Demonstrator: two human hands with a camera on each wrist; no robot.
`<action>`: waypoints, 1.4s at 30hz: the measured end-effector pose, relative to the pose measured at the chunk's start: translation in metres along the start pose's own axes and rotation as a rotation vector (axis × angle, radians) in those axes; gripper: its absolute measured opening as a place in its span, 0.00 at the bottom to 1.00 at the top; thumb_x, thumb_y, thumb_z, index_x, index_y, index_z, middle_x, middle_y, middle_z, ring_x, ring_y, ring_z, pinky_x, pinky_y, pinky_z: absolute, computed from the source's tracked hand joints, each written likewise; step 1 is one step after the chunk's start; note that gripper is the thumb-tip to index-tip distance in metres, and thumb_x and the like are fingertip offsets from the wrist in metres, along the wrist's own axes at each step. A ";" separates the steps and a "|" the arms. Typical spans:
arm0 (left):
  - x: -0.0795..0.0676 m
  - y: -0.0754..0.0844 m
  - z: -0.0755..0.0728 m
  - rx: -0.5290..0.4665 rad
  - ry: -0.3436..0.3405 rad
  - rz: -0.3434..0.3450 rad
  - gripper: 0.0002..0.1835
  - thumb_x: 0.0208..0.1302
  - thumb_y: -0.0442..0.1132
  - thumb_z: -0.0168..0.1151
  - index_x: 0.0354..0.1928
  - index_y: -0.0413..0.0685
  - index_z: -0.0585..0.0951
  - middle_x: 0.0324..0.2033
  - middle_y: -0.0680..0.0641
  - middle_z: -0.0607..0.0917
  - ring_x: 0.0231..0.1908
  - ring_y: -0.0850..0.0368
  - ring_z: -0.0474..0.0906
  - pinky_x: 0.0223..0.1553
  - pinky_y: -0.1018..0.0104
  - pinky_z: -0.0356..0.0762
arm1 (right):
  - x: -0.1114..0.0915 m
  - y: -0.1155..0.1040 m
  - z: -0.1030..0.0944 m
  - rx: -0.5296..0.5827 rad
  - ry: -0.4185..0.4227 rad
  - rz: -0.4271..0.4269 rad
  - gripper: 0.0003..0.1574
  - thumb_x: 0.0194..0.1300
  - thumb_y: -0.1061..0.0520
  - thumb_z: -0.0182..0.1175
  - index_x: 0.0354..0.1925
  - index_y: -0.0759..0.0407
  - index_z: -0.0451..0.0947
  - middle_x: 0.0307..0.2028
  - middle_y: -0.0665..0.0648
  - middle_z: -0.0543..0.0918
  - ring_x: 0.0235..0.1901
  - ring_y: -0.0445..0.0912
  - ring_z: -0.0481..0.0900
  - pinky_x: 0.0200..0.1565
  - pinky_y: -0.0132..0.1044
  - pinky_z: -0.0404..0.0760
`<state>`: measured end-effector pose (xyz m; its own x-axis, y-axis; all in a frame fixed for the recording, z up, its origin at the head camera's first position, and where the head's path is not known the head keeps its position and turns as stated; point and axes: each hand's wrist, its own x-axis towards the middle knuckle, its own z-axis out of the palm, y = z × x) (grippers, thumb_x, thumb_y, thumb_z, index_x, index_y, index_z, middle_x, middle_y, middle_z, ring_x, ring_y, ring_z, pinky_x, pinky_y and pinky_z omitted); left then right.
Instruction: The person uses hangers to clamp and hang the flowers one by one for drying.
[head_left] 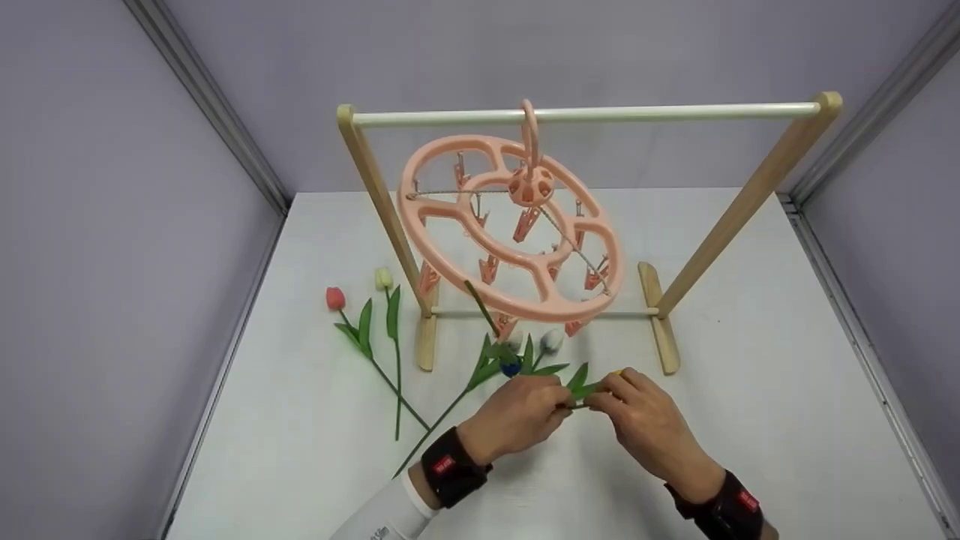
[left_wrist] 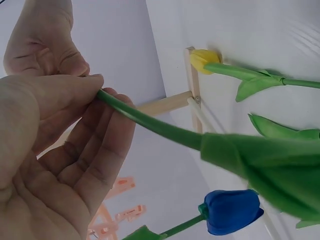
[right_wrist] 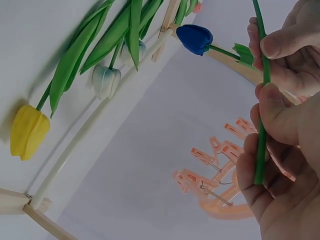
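Observation:
Both hands hold one green tulip stem (left_wrist: 150,125) above the table. My left hand (head_left: 521,416) pinches it between thumb and fingers on the leafy side; its flower head is not visible. Close beside it, my right hand (head_left: 649,424) grips the bare end (right_wrist: 260,165) with thumb and curled fingers. A blue tulip (right_wrist: 195,39) points flower down below the near edge of the round pink clip hanger (head_left: 555,306), its stem beside a clip; I cannot tell whether that clip grips it. Behind the hands lie a yellow tulip (right_wrist: 30,132) and a whitish tulip (head_left: 553,341).
The hanger hooks over the white rail (head_left: 660,113) of a wooden stand (head_left: 739,214), with several pink clips (head_left: 526,223) dangling beneath. On the left of the white table (head_left: 765,450) lie a red tulip (head_left: 335,298) and a pale yellow tulip (head_left: 383,279).

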<state>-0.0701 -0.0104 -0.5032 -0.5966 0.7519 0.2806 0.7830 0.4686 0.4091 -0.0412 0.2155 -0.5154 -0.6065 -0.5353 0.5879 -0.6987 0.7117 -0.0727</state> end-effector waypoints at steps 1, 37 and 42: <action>0.000 0.000 -0.001 -0.004 -0.007 -0.009 0.03 0.72 0.35 0.69 0.38 0.48 0.88 0.33 0.51 0.88 0.36 0.61 0.87 0.40 0.76 0.83 | 0.000 0.001 -0.001 0.006 0.002 0.000 0.21 0.45 0.68 0.82 0.36 0.51 0.88 0.35 0.48 0.83 0.37 0.42 0.78 0.39 0.35 0.79; -0.013 0.007 -0.071 -0.473 0.396 -0.063 0.07 0.69 0.37 0.72 0.42 0.41 0.88 0.35 0.45 0.90 0.34 0.58 0.89 0.37 0.76 0.88 | 0.061 0.037 0.010 0.906 0.138 0.319 0.31 0.64 0.78 0.65 0.65 0.68 0.79 0.58 0.50 0.87 0.57 0.37 0.86 0.57 0.30 0.87; -0.012 0.008 -0.075 -0.529 0.459 -0.047 0.05 0.67 0.34 0.73 0.41 0.41 0.87 0.35 0.44 0.90 0.34 0.57 0.90 0.38 0.72 0.89 | 0.068 0.033 0.014 0.982 0.096 0.358 0.30 0.66 0.76 0.65 0.65 0.68 0.78 0.58 0.44 0.86 0.55 0.37 0.87 0.59 0.31 0.86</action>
<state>-0.0695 -0.0506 -0.4381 -0.7329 0.4102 0.5428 0.6332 0.1195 0.7647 -0.1107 0.1966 -0.4893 -0.8357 -0.2976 0.4616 -0.5116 0.1161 -0.8514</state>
